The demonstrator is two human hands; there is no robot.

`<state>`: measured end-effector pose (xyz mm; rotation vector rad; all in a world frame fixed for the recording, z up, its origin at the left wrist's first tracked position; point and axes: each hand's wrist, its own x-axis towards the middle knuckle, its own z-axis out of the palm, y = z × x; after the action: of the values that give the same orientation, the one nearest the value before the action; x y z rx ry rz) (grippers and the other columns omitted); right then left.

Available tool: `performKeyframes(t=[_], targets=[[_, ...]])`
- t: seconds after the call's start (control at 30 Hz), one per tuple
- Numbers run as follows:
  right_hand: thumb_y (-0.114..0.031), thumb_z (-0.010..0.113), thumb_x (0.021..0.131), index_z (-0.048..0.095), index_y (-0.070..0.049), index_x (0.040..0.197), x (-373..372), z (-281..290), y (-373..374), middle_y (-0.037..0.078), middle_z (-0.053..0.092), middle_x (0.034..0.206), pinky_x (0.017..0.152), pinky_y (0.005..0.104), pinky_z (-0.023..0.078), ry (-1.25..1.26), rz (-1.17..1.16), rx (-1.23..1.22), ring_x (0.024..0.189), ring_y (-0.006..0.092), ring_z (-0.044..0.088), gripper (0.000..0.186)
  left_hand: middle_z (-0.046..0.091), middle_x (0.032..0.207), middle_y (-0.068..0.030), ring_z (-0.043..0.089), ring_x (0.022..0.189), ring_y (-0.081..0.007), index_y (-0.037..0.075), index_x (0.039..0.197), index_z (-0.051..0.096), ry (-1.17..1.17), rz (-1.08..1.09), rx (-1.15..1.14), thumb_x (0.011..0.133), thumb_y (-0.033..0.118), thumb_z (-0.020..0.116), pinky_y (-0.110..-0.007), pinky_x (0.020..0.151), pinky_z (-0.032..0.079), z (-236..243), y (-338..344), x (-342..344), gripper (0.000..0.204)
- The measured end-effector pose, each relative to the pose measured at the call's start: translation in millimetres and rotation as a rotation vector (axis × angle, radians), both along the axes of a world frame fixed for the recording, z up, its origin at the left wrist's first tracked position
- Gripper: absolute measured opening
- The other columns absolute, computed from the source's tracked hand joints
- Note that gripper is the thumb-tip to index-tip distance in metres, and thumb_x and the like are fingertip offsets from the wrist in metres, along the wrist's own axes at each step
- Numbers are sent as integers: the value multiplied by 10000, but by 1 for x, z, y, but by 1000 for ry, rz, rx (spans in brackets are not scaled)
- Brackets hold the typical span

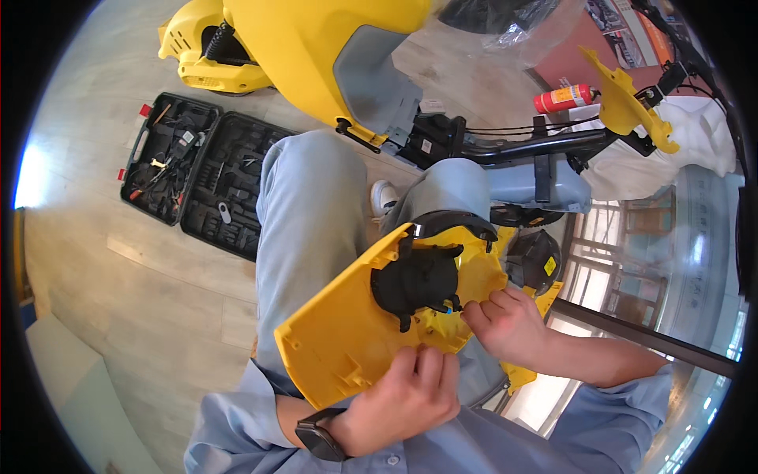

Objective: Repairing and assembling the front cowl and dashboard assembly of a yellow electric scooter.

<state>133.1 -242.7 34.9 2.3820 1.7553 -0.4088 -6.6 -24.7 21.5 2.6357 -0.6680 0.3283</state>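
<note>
A curved yellow plastic cover [332, 332] rests across my lap, its ribbed inner side facing up. Fixed in its middle sits a black round housing [414, 280] with short prongs, and a small blue bit [449, 310] shows at its lower right. My left hand [410, 395], with a black watch on the wrist, is closed over the cover's near edge, fingers curled. At the cover's right side my right hand [505, 322] is closed in a pinch beside the blue bit. What its fingertips hold is hidden.
An open black tool case [225, 186] lies on the floor at left. Ahead stands a partly stripped yellow scooter body [308, 55] with a black frame tube [537, 150]. A red fire extinguisher [562, 99] lies at far right. Glass panels [687, 261] border the right side.
</note>
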Motion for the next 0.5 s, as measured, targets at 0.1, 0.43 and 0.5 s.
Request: performKeyframes(t=[0.1, 0.43, 0.5], targets=[[-136, 738, 819, 639, -102, 862, -15, 1, -4, 26, 634, 665, 592, 389, 530, 103, -315, -32, 674, 223, 681, 113, 380, 734, -14, 456, 737, -194, 124, 537, 525, -67, 57, 36, 593, 237, 664, -336, 587, 324, 6, -10, 6, 188], [-150, 729, 810, 609, -117, 866, -33, 22, 25, 4, 596, 656, 606, 367, 480, -126, -222, -171, 697, 197, 651, 137, 434, 758, 11, 477, 724, -153, 153, 707, 617, 134, 19, 40, 729, 180, 718, -325, 596, 328, -27, 4, -16, 107], [-163, 722, 791, 596, -128, 858, -36, 23, 27, 1, 576, 682, 648, 348, 448, -106, -149, -234, 726, 180, 619, 147, 420, 722, 15, 474, 727, -160, 152, 688, 591, 122, 24, 39, 764, 203, 706, -326, 610, 331, -35, 3, -23, 147]])
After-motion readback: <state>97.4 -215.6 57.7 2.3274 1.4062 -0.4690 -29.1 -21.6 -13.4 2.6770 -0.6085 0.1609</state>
